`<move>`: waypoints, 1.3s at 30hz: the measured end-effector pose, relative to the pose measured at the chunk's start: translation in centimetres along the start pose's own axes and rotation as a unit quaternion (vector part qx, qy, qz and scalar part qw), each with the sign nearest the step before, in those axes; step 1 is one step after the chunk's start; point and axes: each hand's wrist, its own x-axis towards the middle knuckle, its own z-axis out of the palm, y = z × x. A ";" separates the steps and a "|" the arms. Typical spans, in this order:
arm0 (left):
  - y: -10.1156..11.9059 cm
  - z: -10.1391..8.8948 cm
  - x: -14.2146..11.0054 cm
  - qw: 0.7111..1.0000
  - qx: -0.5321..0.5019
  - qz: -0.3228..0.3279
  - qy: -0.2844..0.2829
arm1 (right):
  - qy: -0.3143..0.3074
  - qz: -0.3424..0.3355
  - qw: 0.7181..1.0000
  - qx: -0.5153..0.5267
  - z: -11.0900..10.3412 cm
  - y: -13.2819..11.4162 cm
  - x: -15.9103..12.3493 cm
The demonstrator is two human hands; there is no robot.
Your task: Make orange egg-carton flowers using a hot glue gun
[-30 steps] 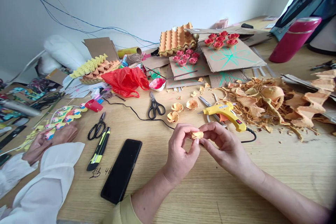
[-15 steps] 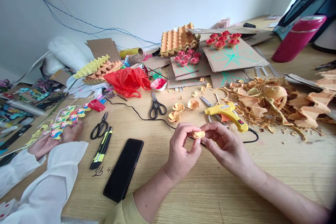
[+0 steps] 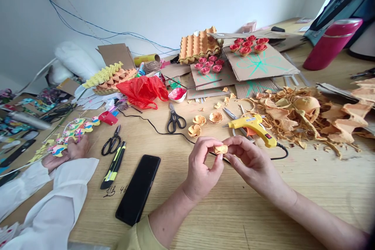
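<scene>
A small pale-orange egg-carton flower [image 3: 220, 149] is pinched between my two hands over the table. My left hand [image 3: 205, 164] grips it from the left with thumb and fingers, and my right hand [image 3: 249, 160] holds its right side; the fingertips hide part of it. Just beyond lie three unpainted flower cups, one of them a round cup [image 3: 216, 117]. A yellow hot glue gun [image 3: 258, 127] rests behind my right hand, on top of silver scissors [image 3: 230, 113].
Black scissors [image 3: 175, 120], a utility knife [image 3: 113, 168] and a phone [image 3: 137, 189] lie to the left. Carton scraps [image 3: 281, 113] are heaped at right. Red flowers [image 3: 245, 50] stand on cardboard [image 3: 260, 66]. At far left, a co-worker's hands [image 3: 77, 148] hold painted pieces.
My hands and the flower stay almost in place, with only a tiny shift left. The co-worker's hands at far left have moved slightly over the painted pieces.
</scene>
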 end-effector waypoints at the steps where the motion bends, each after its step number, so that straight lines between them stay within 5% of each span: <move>1: 0.1 0.0 0.0 1.000 -0.001 0.002 0.001 | -0.001 -0.003 1.000 -0.002 0.0 0.0 0.0; 39: 0.5 -0.2 0.2 0.997 -0.075 -0.028 -0.016 | -0.017 -0.075 0.993 -0.086 -0.3 0.2 0.1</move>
